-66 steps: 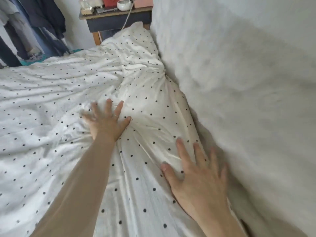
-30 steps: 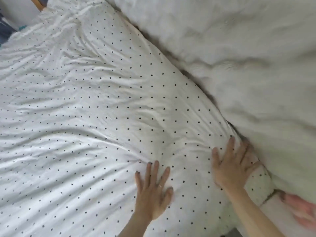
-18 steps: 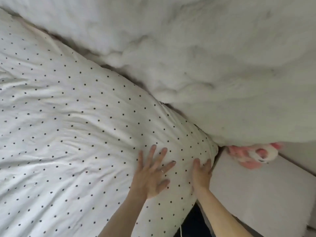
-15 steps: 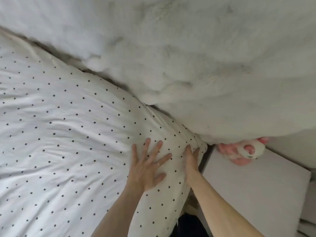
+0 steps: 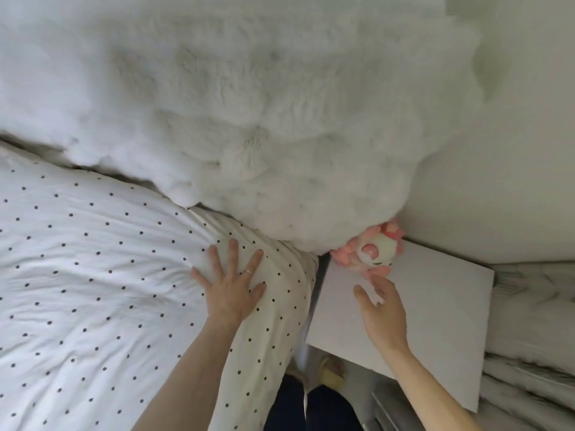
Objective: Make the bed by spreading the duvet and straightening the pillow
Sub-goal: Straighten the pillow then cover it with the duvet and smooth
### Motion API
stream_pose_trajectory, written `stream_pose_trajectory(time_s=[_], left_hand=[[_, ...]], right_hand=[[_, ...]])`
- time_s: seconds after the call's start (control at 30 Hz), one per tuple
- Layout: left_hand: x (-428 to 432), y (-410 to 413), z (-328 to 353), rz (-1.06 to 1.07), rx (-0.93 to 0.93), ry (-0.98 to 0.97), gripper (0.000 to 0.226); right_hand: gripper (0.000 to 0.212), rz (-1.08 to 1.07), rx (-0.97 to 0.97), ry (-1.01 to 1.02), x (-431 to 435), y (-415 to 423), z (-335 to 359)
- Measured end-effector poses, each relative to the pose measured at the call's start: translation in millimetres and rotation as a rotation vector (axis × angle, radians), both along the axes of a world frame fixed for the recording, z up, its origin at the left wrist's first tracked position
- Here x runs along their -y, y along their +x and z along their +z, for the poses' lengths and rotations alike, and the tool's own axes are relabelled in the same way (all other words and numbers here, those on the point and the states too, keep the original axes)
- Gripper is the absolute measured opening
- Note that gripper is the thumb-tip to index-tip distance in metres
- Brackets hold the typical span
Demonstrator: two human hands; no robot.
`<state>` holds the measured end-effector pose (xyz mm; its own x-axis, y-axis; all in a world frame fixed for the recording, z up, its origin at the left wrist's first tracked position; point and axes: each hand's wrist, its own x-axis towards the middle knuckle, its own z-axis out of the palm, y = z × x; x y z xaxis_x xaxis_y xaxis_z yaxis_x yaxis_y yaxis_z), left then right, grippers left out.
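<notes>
A white duvet (image 5: 93, 275) with small black dots covers the bed and drapes over its near corner. My left hand (image 5: 231, 284) lies flat on it near that corner, fingers spread, a ring on one finger. My right hand (image 5: 381, 309) hovers above a white side table (image 5: 435, 321), fingers loosely extended toward a pink and white plush toy (image 5: 371, 250), holding nothing. A white fluffy headboard (image 5: 249, 104) rises behind the duvet. No pillow shows as a separate thing.
The plush toy sits at the table's far corner, tucked under the fluffy headboard. A plain wall (image 5: 497, 150) stands to the right. Folded white bedding (image 5: 529, 353) lies right of the table. My legs and a slipper (image 5: 333, 371) show below between bed and table.
My view swung along the bed to its corner by the side table. My left hand stayed flat on the duvet. My right hand left the duvet's edge and moved right, over the table toward the toy.
</notes>
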<state>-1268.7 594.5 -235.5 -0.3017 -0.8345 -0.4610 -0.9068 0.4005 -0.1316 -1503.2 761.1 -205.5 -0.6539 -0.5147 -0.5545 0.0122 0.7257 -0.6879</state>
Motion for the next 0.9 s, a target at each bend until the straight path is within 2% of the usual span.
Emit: stream_pose_trajectory(time_s=[0.07, 0.13, 0.2, 0.3, 0.4, 0.63, 0.8, 0.9], left_hand=[[-5, -3, 5, 0.026, 0.008, 0.028, 0.073], [-8, -6, 11, 0.043, 0.010, 0.056, 0.072], [-8, -7, 15, 0.054, 0.005, 0.089, 0.072], [-4, -8, 21, 0.059, -0.001, 0.145, 0.076], [-2, -8, 25, 0.074, -0.006, 0.181, 0.079], [-16, -4, 29, 0.063, -0.028, 0.182, 0.079], [-36, 12, 28, 0.028, -0.047, 0.150, 0.072], [-41, 20, 26, 0.016, -0.049, 0.140, 0.074]], right_hand=[[0.055, 0.021, -0.166, -0.004, 1, -16, 11], [0.078, 0.092, -0.306, -0.030, 10, -31, 20], [0.099, 0.239, -0.414, -0.030, 26, -46, 25], [0.110, 0.487, -0.459, 0.067, 49, -65, 23], [0.102, 0.603, -0.427, 0.168, 60, -77, 15], [0.063, 0.644, -0.424, 0.290, 71, -93, 10], [0.062, 0.650, -0.505, 0.340, 69, -92, 11], [0.053, 0.538, -0.552, 0.325, 64, -82, 7]])
